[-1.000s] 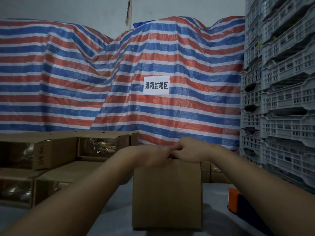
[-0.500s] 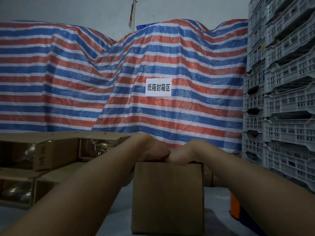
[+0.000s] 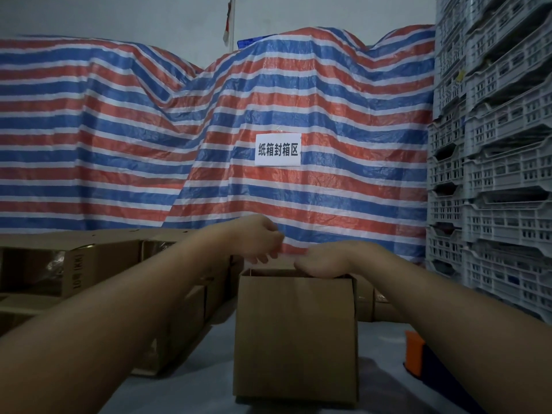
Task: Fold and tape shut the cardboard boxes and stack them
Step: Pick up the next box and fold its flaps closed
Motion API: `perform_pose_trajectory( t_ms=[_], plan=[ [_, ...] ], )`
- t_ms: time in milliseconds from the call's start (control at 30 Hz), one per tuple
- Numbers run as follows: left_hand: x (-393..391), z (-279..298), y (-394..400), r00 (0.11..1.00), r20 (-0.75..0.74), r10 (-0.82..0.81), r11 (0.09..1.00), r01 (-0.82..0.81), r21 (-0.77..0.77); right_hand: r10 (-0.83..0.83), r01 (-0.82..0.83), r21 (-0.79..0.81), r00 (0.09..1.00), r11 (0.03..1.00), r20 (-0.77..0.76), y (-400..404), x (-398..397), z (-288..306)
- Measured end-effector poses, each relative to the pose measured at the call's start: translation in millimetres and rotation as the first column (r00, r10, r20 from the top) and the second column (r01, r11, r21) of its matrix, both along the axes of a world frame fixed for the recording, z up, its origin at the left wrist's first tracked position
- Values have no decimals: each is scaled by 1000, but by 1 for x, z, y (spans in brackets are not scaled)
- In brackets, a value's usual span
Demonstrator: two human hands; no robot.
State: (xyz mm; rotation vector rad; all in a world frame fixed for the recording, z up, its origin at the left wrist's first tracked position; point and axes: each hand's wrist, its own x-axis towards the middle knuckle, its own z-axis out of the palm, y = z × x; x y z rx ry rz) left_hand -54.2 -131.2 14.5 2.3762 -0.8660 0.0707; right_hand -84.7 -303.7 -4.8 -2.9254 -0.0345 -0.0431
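Brown cardboard box standing upright on the grey floor, right in front. Right hand pressing down on the box top, fingers bent over the far edge; hard to tell if pinching a flap. Left hand just above the box, fingers loosely curled, holding nothing. Best to push both flaps flat and even, keep one hand on the seam, then reach for the orange tape tool on the right. More boxes close on the left, grey crates stacked on the right, striped sheet behind; open floor only near the front
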Motion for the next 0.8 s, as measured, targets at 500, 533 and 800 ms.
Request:
perform_pose_trajectory(
  t_ms=[500, 533, 800],
  plan=[
    [16, -113, 25, 847, -439, -299, 586, -200, -785, -301, -78, 941, 936, 330, 183, -42, -26, -90],
    [15, -114, 24, 835, -440, -331, 558, -203, -805, -295, -102, 933, 932, 345, 211, -42, -25, -86],
    [14, -119, 22, 843, -419, -338, 520, -203, -830, 35, -120, 205, 926, 971, 376, -28, -19, -6]
  ],
)
